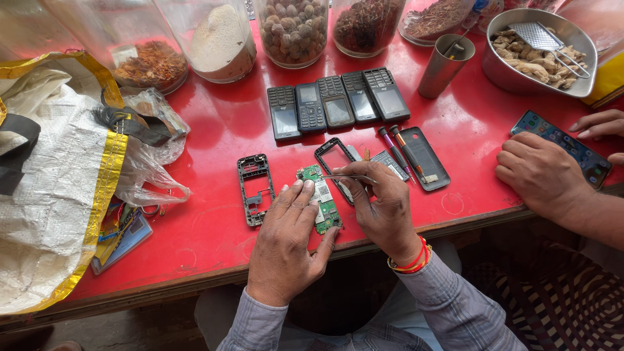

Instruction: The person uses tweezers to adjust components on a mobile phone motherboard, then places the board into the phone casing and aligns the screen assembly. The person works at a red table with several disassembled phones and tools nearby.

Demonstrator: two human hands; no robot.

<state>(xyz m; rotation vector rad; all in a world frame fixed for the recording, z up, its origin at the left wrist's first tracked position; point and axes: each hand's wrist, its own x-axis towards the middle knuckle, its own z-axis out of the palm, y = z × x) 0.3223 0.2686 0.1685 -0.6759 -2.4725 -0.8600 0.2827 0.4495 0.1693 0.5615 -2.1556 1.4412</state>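
Head view, looking down at a phone teardown on a red table (214, 227), nearest stuff first:

1. Left hand (286, 247) lies flat, fingers pressed on the green board (323, 203) near the front edge of the table. It's pinning rather than gripping. My take: keep that pressure even and off the small parts, so the board can't skate.
2. Right hand (383, 208) is pinched shut on thin metal tweezers (348, 176), tips reaching left over the top end of the board. Best bet is a low angle with the wrist resting on the table, and light force. A slip there could scratch the board.
3. Just left of the board sits an empty dark frame (253, 188). A second frame (335, 156) lies above it, touching or nearly touching the right hand's fingers. Worth nudging clear if it crowds the tweezers.
4. Two screwdrivers (400, 149) and a back cover (426, 159) lie just right of that, easy to reach.
5. Another person's hands (539, 172) rest on a smartphone (565, 146) at the right edge. Elbow bumps look possible.
6. Further back is a row of five phones (338, 101), then a steel cup (444, 65), a bowl (507, 71) and jars (292, 32). A white sack (52, 182) sits on the left.
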